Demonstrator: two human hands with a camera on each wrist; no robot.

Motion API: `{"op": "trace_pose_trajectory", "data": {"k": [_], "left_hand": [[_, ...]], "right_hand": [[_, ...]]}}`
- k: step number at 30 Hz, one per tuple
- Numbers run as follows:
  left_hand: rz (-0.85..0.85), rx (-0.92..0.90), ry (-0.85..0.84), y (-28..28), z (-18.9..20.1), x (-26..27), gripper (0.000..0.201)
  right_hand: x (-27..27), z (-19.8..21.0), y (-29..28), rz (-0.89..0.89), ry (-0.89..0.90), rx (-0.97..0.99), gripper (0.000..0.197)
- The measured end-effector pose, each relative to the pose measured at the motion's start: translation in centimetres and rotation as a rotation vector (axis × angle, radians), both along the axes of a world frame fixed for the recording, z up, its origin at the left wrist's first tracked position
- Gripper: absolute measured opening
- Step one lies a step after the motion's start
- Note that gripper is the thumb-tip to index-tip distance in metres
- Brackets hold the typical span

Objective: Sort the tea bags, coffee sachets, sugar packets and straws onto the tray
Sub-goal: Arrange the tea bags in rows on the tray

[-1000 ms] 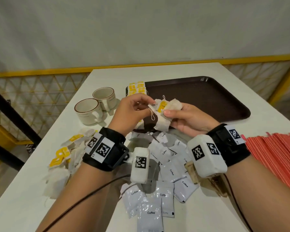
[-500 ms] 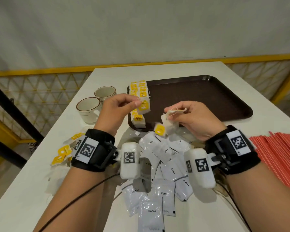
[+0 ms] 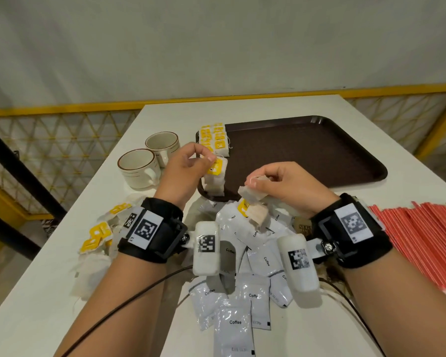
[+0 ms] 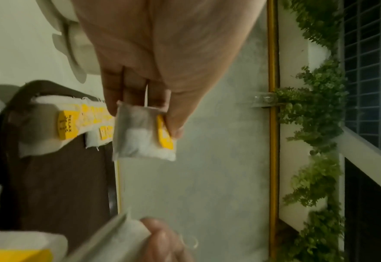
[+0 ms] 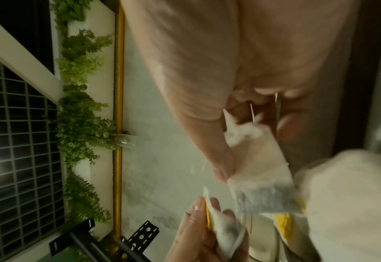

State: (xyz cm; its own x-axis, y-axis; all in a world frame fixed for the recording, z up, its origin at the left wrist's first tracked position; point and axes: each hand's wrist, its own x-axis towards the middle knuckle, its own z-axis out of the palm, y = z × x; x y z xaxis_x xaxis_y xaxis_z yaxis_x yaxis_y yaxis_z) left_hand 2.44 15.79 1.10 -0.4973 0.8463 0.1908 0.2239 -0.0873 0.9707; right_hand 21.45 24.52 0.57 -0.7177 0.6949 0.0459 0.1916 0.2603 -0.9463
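Hanging at frame centre over the tray's (image 3: 319, 155) near-left corner, one tea bag (image 3: 215, 176) is pinched in the left hand's (image 3: 183, 173) grip; right of it the right hand (image 3: 289, 186) pinches a second tea bag (image 3: 252, 195), above coffee sachets (image 3: 233, 323) on the worktop (image 3: 281, 109), straws (image 3: 428, 240) at right

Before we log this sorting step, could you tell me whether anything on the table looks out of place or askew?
One tea bag straddles the tray's near-left rim, half off, out of line with the tea bag row in the far-left corner.
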Motion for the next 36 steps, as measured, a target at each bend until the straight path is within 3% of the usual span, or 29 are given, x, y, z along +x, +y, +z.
{"op": "trace_pose_trajectory", "data": {"k": [2,7,17,21,25,30,33,36], "left_hand": [[0.002,0.004,-0.005,0.0,-0.1,0.1,0.008],[0.045,-0.032,0.043,0.1,-0.3,-0.2,0.024],[-0.007,-0.002,0.011,0.0,-0.6,-0.7,0.023],[-0.007,-0.006,0.004,0.2,-0.8,-0.4,0.023],[-0.004,0.01,-0.022,0.2,-0.7,-0.2,0.023],[-0.072,0.017,-0.017,0.1,-0.4,0.2,0.023],[-0.115,0.006,-0.032,-0.1,-0.3,0.3,0.022],[-0.153,0.011,-0.072,-0.1,-0.1,0.3,0.019]], "right_hand": [[0.0,0.6,0.2,-0.016,0.005,0.059,0.012],[-0.1,1.7,0.7,0.008,-0.049,0.136,0.01],[-0.1,2.9,0.8,0.284,-0.332,0.266,0.038],[-0.7,2.7,0.3,0.313,-0.393,0.366,0.025],[-0.9,3.4,0.2,0.304,-0.281,0.368,0.01],[-1.6,3.7,0.2,0.175,-0.051,0.273,0.019],[-2.1,3.1,0.5,0.03,-0.042,0.343,0.03],[-2.2,2.8,0.6,0.041,0.007,0.258,0.032]]}}
